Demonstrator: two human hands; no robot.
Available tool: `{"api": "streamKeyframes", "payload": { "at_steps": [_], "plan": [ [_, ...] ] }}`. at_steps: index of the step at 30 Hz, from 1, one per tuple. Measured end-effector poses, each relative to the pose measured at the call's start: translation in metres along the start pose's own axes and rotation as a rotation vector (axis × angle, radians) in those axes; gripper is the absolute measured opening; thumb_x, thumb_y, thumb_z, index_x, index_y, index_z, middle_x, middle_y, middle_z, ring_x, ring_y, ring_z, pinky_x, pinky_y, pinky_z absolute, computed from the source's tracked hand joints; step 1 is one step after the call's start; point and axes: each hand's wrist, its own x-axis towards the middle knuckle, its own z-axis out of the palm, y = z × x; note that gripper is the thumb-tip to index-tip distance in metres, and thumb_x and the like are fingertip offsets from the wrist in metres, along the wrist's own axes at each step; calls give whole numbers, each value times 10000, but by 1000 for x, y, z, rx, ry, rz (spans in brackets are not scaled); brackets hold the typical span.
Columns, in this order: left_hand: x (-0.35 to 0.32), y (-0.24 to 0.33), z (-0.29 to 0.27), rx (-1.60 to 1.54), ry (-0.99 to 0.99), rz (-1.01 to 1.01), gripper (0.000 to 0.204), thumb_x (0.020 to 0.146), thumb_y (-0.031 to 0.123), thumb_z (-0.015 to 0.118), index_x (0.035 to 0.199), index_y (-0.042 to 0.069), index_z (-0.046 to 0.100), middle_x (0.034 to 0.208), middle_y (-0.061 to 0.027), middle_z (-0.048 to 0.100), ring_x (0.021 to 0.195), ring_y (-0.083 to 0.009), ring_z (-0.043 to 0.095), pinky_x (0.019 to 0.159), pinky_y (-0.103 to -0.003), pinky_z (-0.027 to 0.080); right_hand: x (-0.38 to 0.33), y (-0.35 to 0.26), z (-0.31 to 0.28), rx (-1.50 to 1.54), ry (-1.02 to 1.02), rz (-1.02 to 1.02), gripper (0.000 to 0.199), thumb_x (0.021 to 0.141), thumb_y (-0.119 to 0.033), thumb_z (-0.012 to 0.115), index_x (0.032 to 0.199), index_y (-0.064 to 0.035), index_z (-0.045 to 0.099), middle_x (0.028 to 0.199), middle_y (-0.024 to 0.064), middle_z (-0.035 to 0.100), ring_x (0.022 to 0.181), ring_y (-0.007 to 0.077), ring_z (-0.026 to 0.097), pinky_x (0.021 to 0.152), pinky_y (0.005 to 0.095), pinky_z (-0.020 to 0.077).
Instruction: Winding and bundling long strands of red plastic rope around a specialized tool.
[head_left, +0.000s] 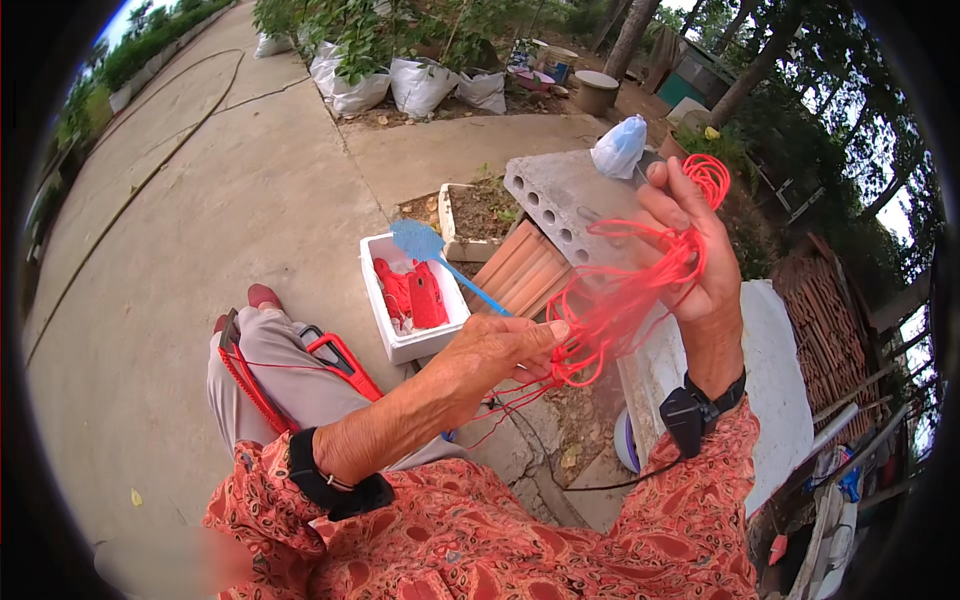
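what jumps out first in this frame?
A tangle of bright red cord at centre right, strung between both raised hands: the right hand holds loops up high, and the left hand pinches strands lower down. Behind them on the concrete sits a white foam box with red items and a blue swatter-like tool.

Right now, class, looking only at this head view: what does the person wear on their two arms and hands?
Both hands, the left hand and the right hand, are bare, without gloves. Loose orange-red patterned fabric sleeves cover the arms to the wrists. Each wrist carries a black strap: the left black wristband, and the right black wristband with a boxy black module, trailing a thin dark cable.
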Motion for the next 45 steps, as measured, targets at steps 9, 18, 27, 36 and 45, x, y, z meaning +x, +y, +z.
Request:
{"api": "streamKeyframes", "payload": {
  "at_steps": [9, 18, 27, 36, 45],
  "plan": [
    [2, 0, -7, -3, 113, -5, 220, 863, 258, 668, 888, 41, 690, 840, -24, 654, 777, -123, 599, 779, -275, 472, 4, 9, 0, -11, 5, 29, 272, 1009, -287, 429, 981, -50, 560, 618, -34, 392, 513, 79, 374, 390, 229, 323],
    [-5, 3, -30, -142, 96, 93, 210, 884, 157, 596, 918, -44, 647, 784, -140, 666, 645, -223, 665, 645, -325, 534, -11, 13, -13, -76, 64, -59, 267, 1013, -291, 417, 978, -56, 538, 607, -40, 344, 496, 63, 343, 392, 209, 308],
    [-23, 17, -46, -19, 298, 254, 211, 890, 140, 558, 909, -58, 628, 784, -157, 674, 649, -248, 676, 650, -335, 548, -26, 32, -30, -101, 183, -42, 275, 1006, -320, 429, 964, -67, 526, 593, -40, 337, 480, 58, 350, 383, 208, 326],
    [-33, 16, -82, -140, 238, 405, 218, 895, 214, 508, 850, 18, 591, 910, -150, 680, 874, -228, 650, 869, -358, 464, -27, 40, -37, -109, 265, -45, 260, 1008, -302, 428, 947, -75, 540, 592, -43, 336, 480, 62, 333, 394, 217, 298],
    [-54, 38, -97, -414, 88, 637, 184, 854, 157, 518, 722, 29, 532, 1104, -264, 623, 1044, -349, 587, 979, -427, 418, -35, 51, -69, -109, 393, -59, 250, 999, -302, 450, 944, -75, 536, 592, -39, 347, 483, 69, 346, 399, 226, 314]
  ]
}}
